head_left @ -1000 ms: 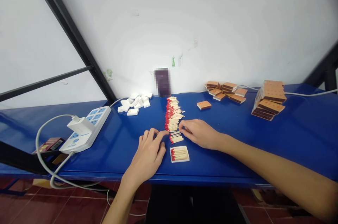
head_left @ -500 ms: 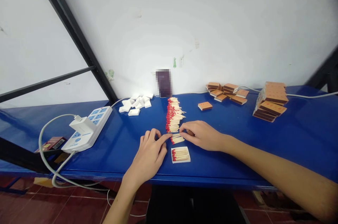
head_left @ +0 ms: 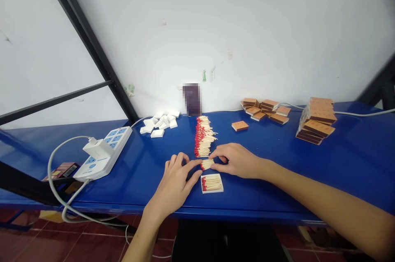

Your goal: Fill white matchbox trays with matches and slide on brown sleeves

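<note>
A long row of red-tipped matches [head_left: 203, 136] lies across the blue table [head_left: 308, 163]. Just below it, a small bundle of matches [head_left: 207, 164] is pinched between my two hands. My left hand [head_left: 175, 181] presses the red-tipped end with forefinger and thumb. My right hand [head_left: 236, 160] closes its fingertips on the other end. A white matchbox tray [head_left: 212, 183], partly filled with matches, sits right below the bundle near the table's front edge.
White empty trays [head_left: 159, 124] are heaped at the back left. Orange matchbox sleeves [head_left: 265, 109] lie at the back right, with a taller stack [head_left: 316, 124] beside them and a single sleeve [head_left: 240, 126]. A white power strip [head_left: 103, 153] with cable sits on the left.
Both hands have separated a small bundle from the row's near end and drawn it down toward the tray, closing in on its two ends.
</note>
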A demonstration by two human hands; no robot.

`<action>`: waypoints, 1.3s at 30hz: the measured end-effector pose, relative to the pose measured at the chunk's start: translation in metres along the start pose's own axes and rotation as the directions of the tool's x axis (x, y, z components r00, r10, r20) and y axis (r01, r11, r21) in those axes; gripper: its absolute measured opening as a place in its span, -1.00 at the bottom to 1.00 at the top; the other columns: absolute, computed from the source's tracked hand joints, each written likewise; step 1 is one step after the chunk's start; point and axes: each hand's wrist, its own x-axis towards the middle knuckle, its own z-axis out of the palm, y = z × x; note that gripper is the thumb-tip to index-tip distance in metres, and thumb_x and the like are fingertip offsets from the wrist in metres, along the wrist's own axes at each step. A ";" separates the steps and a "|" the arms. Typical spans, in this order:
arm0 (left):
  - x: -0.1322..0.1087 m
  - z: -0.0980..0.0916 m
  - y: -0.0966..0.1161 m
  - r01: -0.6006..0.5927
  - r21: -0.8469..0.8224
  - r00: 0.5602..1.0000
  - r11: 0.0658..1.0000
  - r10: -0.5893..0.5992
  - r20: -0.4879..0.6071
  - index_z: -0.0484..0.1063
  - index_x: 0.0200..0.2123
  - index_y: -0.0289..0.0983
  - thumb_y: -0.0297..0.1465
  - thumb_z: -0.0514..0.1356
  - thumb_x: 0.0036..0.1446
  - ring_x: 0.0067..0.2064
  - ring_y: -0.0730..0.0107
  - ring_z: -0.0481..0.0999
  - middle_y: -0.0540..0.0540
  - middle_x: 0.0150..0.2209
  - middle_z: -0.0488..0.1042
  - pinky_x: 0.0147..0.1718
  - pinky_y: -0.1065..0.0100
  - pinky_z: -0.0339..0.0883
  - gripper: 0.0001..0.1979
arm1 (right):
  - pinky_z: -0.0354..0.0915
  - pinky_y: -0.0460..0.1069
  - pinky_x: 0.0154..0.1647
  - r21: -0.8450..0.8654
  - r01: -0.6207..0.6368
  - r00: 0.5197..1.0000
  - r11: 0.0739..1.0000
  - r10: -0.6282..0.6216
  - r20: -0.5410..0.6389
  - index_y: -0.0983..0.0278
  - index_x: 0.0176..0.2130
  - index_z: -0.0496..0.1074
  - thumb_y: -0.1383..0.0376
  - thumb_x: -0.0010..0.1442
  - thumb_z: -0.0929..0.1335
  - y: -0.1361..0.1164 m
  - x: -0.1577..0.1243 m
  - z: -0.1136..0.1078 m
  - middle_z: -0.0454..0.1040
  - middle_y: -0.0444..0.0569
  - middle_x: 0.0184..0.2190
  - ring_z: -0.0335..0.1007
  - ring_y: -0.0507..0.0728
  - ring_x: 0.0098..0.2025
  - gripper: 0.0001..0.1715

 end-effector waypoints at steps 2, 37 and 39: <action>0.002 -0.003 0.000 -0.001 0.011 1.000 1.000 0.001 0.024 0.37 0.16 -0.02 -0.15 -0.05 0.41 -0.06 0.20 0.30 -0.10 -0.09 0.31 -0.06 0.14 0.23 -0.62 | 0.05 -0.06 -0.38 0.001 -0.002 1.000 1.000 0.002 0.004 0.21 -0.16 0.56 0.10 0.27 0.36 0.000 0.000 0.000 0.42 -0.14 -0.44 0.26 0.02 -0.42 -0.72; 0.034 -0.025 0.012 -0.018 0.041 0.965 0.999 0.007 0.261 0.38 -0.14 -0.19 -0.20 -0.07 0.39 -0.28 0.22 0.49 -0.09 -0.26 0.52 -0.38 0.33 0.19 -0.71 | 0.03 -0.06 -0.39 -0.093 0.045 0.999 0.995 -0.045 0.001 0.21 -0.23 0.45 0.22 0.37 0.25 -0.006 0.000 0.005 0.54 -0.12 -0.30 0.39 0.06 -0.32 -0.79; 0.035 -0.025 0.012 -0.038 0.060 0.962 0.997 0.020 0.271 0.38 -0.12 -0.20 -0.17 -0.06 0.38 -0.31 0.21 0.48 -0.09 -0.29 0.52 -0.43 0.34 0.17 -0.69 | 0.03 -0.06 -0.39 -0.101 0.040 0.999 0.994 -0.040 -0.001 0.21 -0.24 0.44 0.23 0.36 0.25 -0.006 0.000 0.005 0.54 -0.13 -0.31 0.39 0.06 -0.33 -0.80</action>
